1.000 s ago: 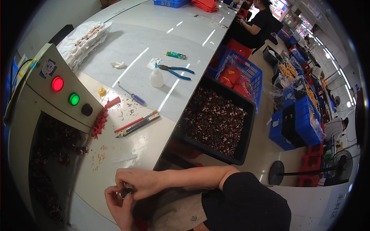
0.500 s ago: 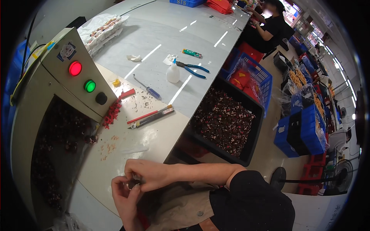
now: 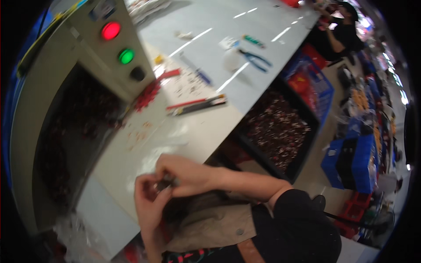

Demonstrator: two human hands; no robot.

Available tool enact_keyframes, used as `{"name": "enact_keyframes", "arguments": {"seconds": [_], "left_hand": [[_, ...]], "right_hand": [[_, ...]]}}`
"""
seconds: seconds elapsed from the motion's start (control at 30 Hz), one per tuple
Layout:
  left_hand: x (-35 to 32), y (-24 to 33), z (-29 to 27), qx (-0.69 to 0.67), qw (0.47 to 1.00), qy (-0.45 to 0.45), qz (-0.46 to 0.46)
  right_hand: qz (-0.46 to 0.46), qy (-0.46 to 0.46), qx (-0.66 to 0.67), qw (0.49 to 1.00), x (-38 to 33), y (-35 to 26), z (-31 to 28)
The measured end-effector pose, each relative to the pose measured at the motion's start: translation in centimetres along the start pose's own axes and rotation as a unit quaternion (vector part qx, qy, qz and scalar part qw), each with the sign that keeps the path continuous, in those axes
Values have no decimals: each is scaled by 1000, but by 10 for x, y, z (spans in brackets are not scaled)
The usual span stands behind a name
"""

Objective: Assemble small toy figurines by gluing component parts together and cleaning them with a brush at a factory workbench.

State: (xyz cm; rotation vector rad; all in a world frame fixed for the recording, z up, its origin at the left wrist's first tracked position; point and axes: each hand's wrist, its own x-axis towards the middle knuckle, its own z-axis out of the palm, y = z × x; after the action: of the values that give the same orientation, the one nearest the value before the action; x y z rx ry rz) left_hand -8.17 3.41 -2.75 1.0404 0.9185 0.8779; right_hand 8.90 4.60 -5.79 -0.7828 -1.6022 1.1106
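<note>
Head view: left hand (image 3: 148,199) and right hand (image 3: 190,175) meet over the near edge of the surface (image 3: 206,142); both in narrow grip, fingertips closed on a small dark piece (image 3: 164,184) between them, detail blurred. Sticker (image 3: 102,9) above machine's (image 3: 98,46) red light (image 3: 110,30): smeared, writing unreadable.

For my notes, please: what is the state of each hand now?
Left hand: closed on a small dark piece.
Right hand: closed on the same piece.

Glossy tabletop (image 3: 206,133); matt cloth apron (image 3: 219,224); crinkled plastic film (image 3: 81,234)
</note>
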Motion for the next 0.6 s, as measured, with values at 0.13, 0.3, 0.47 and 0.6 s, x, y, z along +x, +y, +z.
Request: {"name": "enact_keyframes", "arguments": {"seconds": [0.13,0.3,0.47,0.6], "left_hand": [[0,1,-26,8,1000,-1,-5],[-13,1,-41,-15,999,-7,-36],[-22,8,-28,-17,999,15,-30],[-16,36,-10,108,993,40,29]], "right_hand": [[5,-12,-18,1000,9,-3,17],[30,-7,2,1000,6,4,39],[-5,-9,-8,1000,1,1,36],[-20,10,-7,1000,2,-11,17]]}}
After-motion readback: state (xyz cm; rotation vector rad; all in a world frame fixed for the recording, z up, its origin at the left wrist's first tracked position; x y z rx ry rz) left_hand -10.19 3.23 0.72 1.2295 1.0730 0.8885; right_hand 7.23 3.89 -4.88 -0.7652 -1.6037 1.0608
